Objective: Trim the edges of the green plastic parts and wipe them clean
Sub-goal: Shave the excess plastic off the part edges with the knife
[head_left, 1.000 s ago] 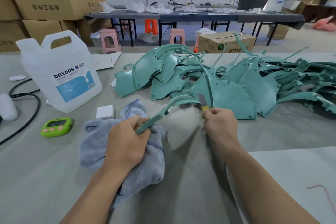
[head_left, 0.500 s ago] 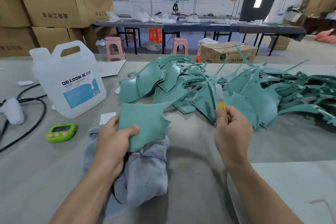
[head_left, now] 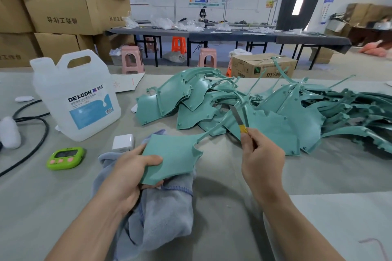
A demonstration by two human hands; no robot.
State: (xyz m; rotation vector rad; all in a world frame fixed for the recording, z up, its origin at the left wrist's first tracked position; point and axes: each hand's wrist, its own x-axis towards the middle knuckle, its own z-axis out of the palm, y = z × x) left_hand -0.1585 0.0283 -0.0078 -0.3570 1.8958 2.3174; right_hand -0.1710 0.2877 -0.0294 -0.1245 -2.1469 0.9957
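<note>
My left hand (head_left: 129, 174) grips a flat green plastic part (head_left: 171, 157) by its lower left edge, thumb on top, and also holds a grey cloth (head_left: 161, 214) that hangs beneath it. A thin arm of the part runs up to the right. My right hand (head_left: 261, 159) pinches a small knife (head_left: 238, 119) with a yellow grip, blade pointing up, just right of that arm and apart from it. A big heap of green plastic parts (head_left: 265, 110) lies behind on the table.
A white DEXCON jug (head_left: 74, 95) stands at the left. Near it lie a green timer (head_left: 65, 158), a small white box (head_left: 124, 142) and a black cable (head_left: 34, 144). A white sheet (head_left: 339, 224) covers the near right of the grey table (head_left: 222, 229).
The green part has turned from edge-on to flat face up in my left hand. My right hand has drawn the knife off the part and raised it. The view has tilted up.
</note>
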